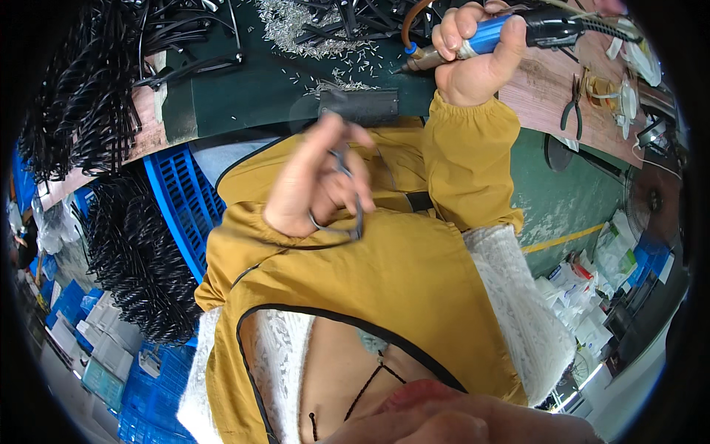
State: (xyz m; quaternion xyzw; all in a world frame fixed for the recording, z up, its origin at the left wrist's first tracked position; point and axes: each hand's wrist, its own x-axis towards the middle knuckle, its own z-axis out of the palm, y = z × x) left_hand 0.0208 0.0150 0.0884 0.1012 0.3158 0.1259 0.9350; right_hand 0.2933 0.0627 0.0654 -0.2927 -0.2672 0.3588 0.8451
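Head view: a thin, dark looped metal piece (360, 222) is carried in the blurred left hand (314, 181) before a mustard apron (355, 259); its fingers are partly curled, but whether the piece is pinched or merely hooked cannot be told. A blue-and-black power screwdriver (487, 35) is gripped in the right hand (473, 78), fingers wrapped around its barrel, its tip pointing left over a dark green mat (214, 96) on the bench (540, 89). The piece and the tip are well apart, so no fastening appears under way. Plenty seems left: small silver pins (296, 29) are heaped loose, and black strips (81, 96) are piled at left. No finished stack can be identified, so what is done cannot be judged. Print on packages (614, 251) at right is too small to be read.
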